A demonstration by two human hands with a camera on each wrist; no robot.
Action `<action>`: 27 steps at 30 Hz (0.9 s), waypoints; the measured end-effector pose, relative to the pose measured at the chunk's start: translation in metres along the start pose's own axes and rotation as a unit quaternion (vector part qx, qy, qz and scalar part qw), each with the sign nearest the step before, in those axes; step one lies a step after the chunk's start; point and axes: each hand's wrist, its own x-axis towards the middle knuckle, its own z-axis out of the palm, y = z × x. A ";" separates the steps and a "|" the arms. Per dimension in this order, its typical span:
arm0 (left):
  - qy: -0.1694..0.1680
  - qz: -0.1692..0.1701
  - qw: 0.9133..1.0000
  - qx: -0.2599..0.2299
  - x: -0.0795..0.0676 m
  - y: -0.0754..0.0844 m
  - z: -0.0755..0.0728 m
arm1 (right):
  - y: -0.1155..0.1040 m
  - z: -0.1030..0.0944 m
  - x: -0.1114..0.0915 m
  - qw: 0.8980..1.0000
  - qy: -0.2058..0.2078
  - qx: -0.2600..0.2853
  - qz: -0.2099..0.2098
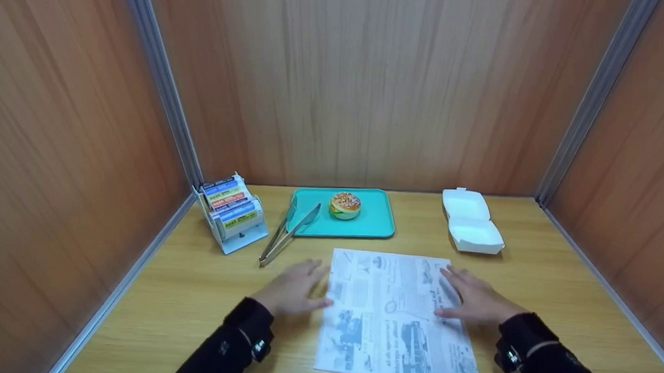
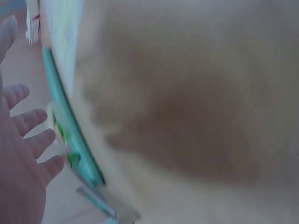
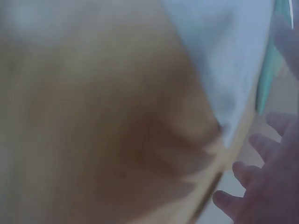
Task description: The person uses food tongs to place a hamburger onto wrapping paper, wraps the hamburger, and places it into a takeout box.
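A printed sheet of paper point(image 1: 382, 323) lies flat on the table in front of the person, with newspaper-like pictures and text. The left hand point(image 1: 296, 288) hovers at the sheet's left edge, fingers spread and nothing in them. Over the right edge of the sheet is the right hand point(image 1: 475, 296), its fingers also apart and holding nothing. In the left wrist view the left fingers point(image 2: 35, 121) are straight above the table, with a shadow beneath. The right wrist view shows the right fingers point(image 3: 264, 147) extended beside a corner of the paper point(image 3: 224, 93).
Behind the sheet, a teal tray point(image 1: 372, 224) carries a sesame-bun burger point(image 1: 344, 205). Metal tongs point(image 1: 285, 240) lean on its left side. A dispenser with colourful packets point(image 1: 233, 210) stands at the left. An open white clamshell box point(image 1: 475, 232) sits at the right. Wooden panels enclose the table.
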 end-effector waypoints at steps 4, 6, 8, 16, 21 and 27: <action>-0.059 0.017 0.998 0.010 -0.001 0.013 0.023 | 0.004 0.015 -0.004 1.000 -0.013 0.013 0.000; -0.077 0.019 0.997 0.021 0.000 0.016 0.029 | 0.006 0.020 -0.006 1.000 -0.016 0.011 -0.002; -0.086 0.017 0.996 0.032 0.000 0.018 0.033 | 0.007 0.022 -0.007 1.000 -0.021 0.001 -0.006; -0.076 0.018 0.996 0.041 -0.003 0.020 0.033 | 0.005 0.024 -0.010 0.999 -0.027 -0.020 -0.018; -0.072 0.014 0.997 0.036 -0.005 0.016 0.029 | -0.002 0.026 -0.008 0.999 -0.028 -0.021 -0.011; -0.089 -0.004 0.996 0.018 -0.010 0.005 0.023 | -0.014 0.030 -0.003 0.999 -0.046 -0.021 0.003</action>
